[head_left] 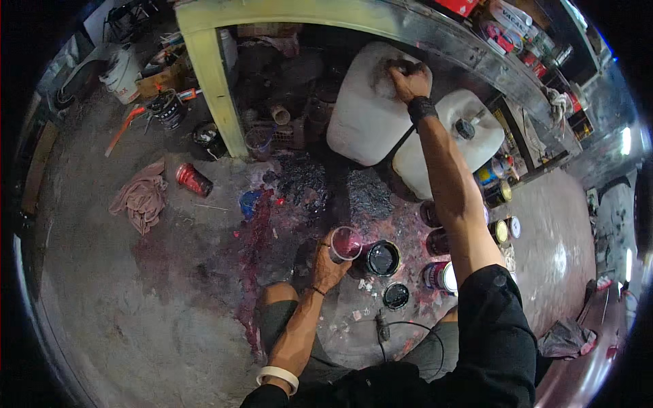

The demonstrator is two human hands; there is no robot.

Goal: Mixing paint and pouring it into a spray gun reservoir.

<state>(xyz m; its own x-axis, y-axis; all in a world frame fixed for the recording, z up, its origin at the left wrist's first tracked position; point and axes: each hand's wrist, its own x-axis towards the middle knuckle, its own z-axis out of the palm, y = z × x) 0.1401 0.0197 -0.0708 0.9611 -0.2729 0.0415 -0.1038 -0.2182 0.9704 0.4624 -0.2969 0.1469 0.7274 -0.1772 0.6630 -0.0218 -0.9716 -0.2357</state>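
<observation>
Held a clear plastic cup point(347, 245) just left of an open dark can point(383, 258), with the mouth tipped toward the camera and a pinkish-red tint within. Gripped the cup by its side wall, with the fingers of the left hand point(328, 270) curled around. Could not tell liquid from stain or floor colour through the clear wall. Seemed light, thin-walled and springy, likely to buckle under a hard squeeze and to slip if wet. Seemed best held low around the wall, with gentle, even pressure.

Rested the right hand point(410, 83) on the top of a large white jerrycan point(371, 112), well beyond the open dark can. Showed bent fingers there, but could not tell a closed grip from a touch. Looked smooth and fairly stiff, probably heavy if well filled, and better taken at the top than by the broad, slick sides.

Included a second jerrycan point(484, 136) beyond and to the right of the open dark can, plus several paint tins point(435, 275) to its right and a dark round piece point(395, 296), lid or shallow container, on its near side. Showed, well left of the open dark can and beyond it, a red cup point(194, 180) and a crumpled cloth point(141, 198).
</observation>
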